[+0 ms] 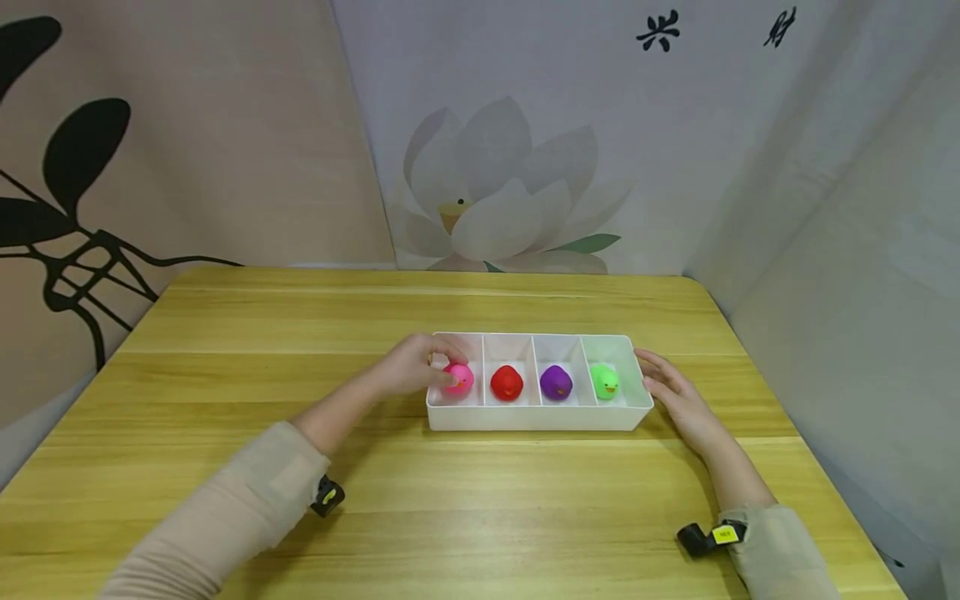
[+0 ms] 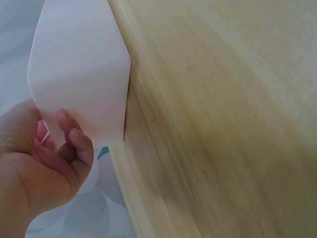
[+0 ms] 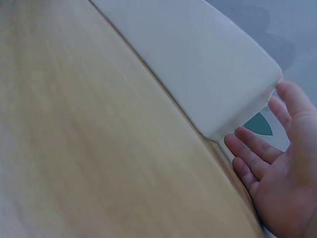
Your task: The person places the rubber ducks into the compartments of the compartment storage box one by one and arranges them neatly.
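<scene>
A white four-compartment box (image 1: 540, 418) sits on the table with one small toy duck in each compartment. My left hand (image 1: 411, 364) reaches over the box's left end; thumb and index finger pinch the pink toy duck (image 1: 461, 382) in the leftmost compartment. In the left wrist view the other fingers (image 2: 81, 148) curl beside the box's outer wall (image 2: 81, 64), and the duck is hidden. At the opposite end, my right hand (image 1: 678, 400) rests against the box with loosely extended fingers (image 3: 250, 148). Beside the pink duck stand a red duck (image 1: 507, 383), a purple duck (image 1: 556, 382) and a green duck (image 1: 604, 382).
The wooden table (image 1: 480, 517) extends on all sides of the box. Behind it hangs a pale cloth (image 1: 495, 50) printed with a lotus flower, and another cloth (image 1: 862, 250) borders the right side. A small black camera (image 1: 327, 496) is strapped at the left sleeve.
</scene>
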Demonstrator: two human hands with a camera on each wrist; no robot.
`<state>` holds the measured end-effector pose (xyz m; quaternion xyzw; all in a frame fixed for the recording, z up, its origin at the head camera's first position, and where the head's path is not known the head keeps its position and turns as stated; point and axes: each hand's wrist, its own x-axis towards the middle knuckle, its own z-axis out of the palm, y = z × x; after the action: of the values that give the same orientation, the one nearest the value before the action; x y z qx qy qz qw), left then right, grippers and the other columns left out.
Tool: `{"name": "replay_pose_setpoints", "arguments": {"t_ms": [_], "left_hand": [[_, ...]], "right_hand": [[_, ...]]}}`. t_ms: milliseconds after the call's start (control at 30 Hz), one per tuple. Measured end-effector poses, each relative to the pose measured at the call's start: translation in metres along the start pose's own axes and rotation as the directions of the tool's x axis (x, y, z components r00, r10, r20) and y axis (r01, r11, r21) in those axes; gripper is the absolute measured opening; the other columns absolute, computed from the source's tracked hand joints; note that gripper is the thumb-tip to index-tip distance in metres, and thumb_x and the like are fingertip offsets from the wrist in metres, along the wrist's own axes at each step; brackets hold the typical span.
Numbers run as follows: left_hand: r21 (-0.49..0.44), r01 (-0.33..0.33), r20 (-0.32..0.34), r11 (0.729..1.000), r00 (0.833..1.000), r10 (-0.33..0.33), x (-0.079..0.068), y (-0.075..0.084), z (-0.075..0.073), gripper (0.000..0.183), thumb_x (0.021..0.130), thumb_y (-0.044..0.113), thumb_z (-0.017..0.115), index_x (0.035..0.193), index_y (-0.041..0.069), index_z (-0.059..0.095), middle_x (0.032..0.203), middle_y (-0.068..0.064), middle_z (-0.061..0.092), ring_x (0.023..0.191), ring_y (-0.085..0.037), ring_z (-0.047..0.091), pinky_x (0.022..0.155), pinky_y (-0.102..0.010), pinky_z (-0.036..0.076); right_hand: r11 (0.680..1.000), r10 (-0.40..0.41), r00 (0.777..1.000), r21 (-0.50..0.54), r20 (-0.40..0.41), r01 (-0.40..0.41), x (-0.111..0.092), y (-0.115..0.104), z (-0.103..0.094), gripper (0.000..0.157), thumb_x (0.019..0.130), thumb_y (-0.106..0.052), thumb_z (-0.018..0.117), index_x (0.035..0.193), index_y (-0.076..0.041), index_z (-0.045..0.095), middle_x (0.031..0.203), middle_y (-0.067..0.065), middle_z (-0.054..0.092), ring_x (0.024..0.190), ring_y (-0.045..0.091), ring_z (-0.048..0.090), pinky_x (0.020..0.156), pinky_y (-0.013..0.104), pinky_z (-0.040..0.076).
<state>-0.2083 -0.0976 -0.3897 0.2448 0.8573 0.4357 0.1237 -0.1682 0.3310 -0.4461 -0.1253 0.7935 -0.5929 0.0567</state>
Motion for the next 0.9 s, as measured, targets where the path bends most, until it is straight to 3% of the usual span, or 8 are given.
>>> {"name": "replay_pose_setpoints", "arguments": {"t_ms": [300, 567, 900], "left_hand": [[0.050, 0.031, -0.028, 0.998, 0.999, -0.030, 0.0035, 0.0014, 0.0056, 0.019, 0.081, 0.004, 0.075, 0.099, 0.005, 0.074, 0.111, -0.005, 0.065, 0.114, -0.026, 0.052, 0.098, -0.047, 0.040], [0.130, 0.057, -0.022, 0.990, 0.998, -0.055, 0.0065, 0.0023, 0.0076, 0.018, 0.080, 0.006, 0.077, 0.098, 0.007, 0.074, 0.111, -0.005, 0.065, 0.113, -0.025, 0.053, 0.097, -0.042, 0.041], [0.149, 0.124, 0.008, 0.981, 0.992, -0.127, 0.0071, 0.0046, 0.0069, 0.016, 0.078, 0.004, 0.078, 0.091, 0.012, 0.073, 0.114, -0.002, 0.061, 0.112, -0.025, 0.051, 0.094, -0.042, 0.043]], "right_hand": [[1.000, -0.012, 1.000, -0.008, -0.008, 0.012, 0.0000, 0.0042, -0.0011, 0.048, 0.105, -0.021, 0.041, 0.150, -0.010, 0.029, 0.143, 0.029, 0.034, 0.120, 0.008, 0.042, 0.093, 0.016, 0.035], [1.000, -0.016, 1.000, -0.012, -0.007, 0.015, -0.0004, 0.0036, -0.0018, 0.048, 0.104, -0.020, 0.041, 0.150, -0.010, 0.029, 0.143, 0.029, 0.034, 0.120, 0.007, 0.042, 0.092, 0.016, 0.035], [1.000, -0.012, 1.000, -0.011, -0.005, 0.011, 0.0003, 0.0036, 0.0002, 0.049, 0.104, -0.020, 0.041, 0.150, -0.009, 0.028, 0.143, 0.029, 0.035, 0.118, 0.006, 0.042, 0.092, 0.015, 0.035]]}}
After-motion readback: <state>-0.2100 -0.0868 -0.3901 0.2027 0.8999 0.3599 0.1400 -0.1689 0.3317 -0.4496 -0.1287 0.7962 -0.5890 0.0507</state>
